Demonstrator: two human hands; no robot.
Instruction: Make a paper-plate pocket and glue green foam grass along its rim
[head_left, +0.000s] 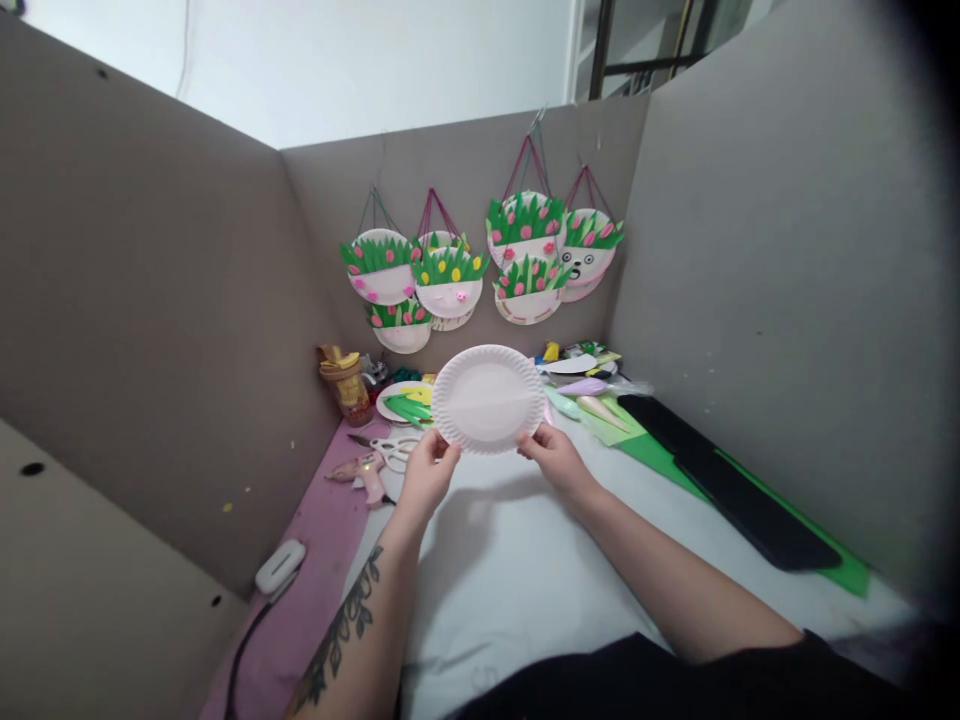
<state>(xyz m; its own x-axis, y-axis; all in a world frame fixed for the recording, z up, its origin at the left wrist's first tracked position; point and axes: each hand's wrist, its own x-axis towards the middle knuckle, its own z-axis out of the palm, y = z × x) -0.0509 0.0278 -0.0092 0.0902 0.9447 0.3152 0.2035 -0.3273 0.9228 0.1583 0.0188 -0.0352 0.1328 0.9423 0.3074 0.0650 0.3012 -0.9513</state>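
Note:
A white paper plate [489, 398] with a crimped rim is held up above the table, its face toward me. My left hand [433, 468] pinches the lower left of its rim, thumb in front. On the lower right of the rim, my right hand [553, 458] grips it the same way. Fingers behind the plate are hidden. Beside my left hand lie white-handled scissors [396, 450] and a pink glue gun [367, 476]. Behind the plate, partly covered by it, another plate [386, 402] carries green and yellow cut pieces.
Decorated plates [382, 270] with paper grass and flowers hang on the grey back panel [322, 190]. A brown cup [347, 388] stands back left; a white power socket [280, 567] lies left. Piping-bag-like pouches [583, 388], green sheets [660, 462] and a long black object [750, 490] lie right.

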